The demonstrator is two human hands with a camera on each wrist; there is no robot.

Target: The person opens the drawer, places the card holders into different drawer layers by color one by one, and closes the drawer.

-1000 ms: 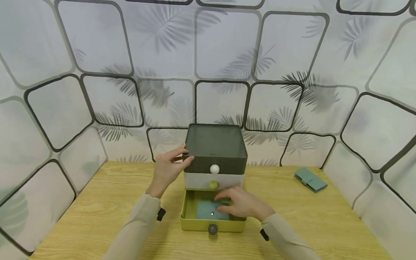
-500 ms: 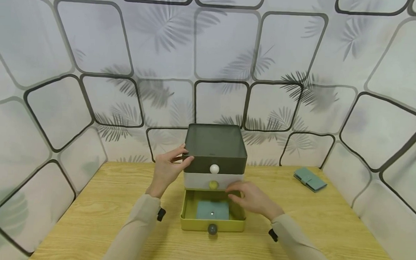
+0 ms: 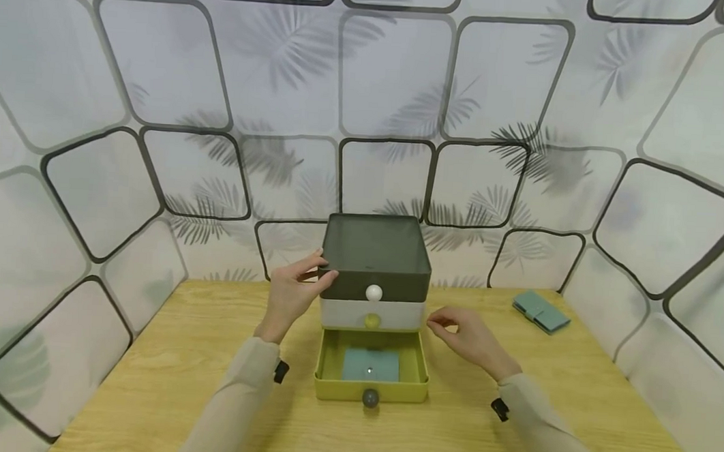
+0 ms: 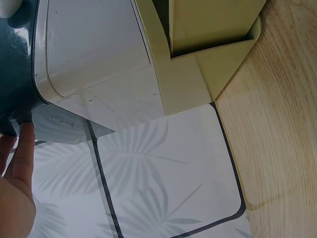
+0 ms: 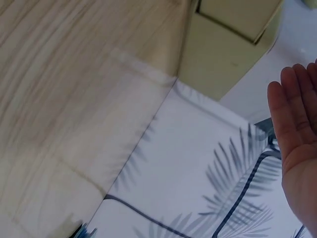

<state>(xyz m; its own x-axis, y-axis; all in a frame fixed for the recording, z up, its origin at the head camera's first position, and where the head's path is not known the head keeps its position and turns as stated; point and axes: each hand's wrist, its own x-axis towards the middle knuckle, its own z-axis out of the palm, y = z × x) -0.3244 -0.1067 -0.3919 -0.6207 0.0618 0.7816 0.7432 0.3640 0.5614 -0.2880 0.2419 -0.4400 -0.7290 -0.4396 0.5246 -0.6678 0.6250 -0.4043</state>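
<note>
My left hand (image 3: pixel 291 292) touches the left front corner of a small drawer cabinet (image 3: pixel 376 244), and in the left wrist view its fingers (image 4: pixel 22 158) lie nearly straight against the dark side. The cabinet has a dark grey top tier, a white middle tier and a yellow-green bottom drawer (image 3: pixel 323 386), which is pulled out. Inside that drawer a light blue wallet (image 3: pixel 370 366) with a snap button lies flat. Just right of the cabinet, apart from it, my right hand (image 3: pixel 471 337) hovers over the table with relaxed fingers and nothing in it.
A teal wallet (image 3: pixel 540 312) with a strap lies at the back right of the wooden table (image 3: pixel 208 354). Patterned cloth walls (image 3: pixel 295 99) close off the back and both sides. A round grey knob (image 3: pixel 370 398) sticks out from the drawer front.
My right hand has moved from over the blue wallet, up and out of the drawer, to the right side of the cabinet. The wallet stays in the drawer, and the left hand has not moved.
</note>
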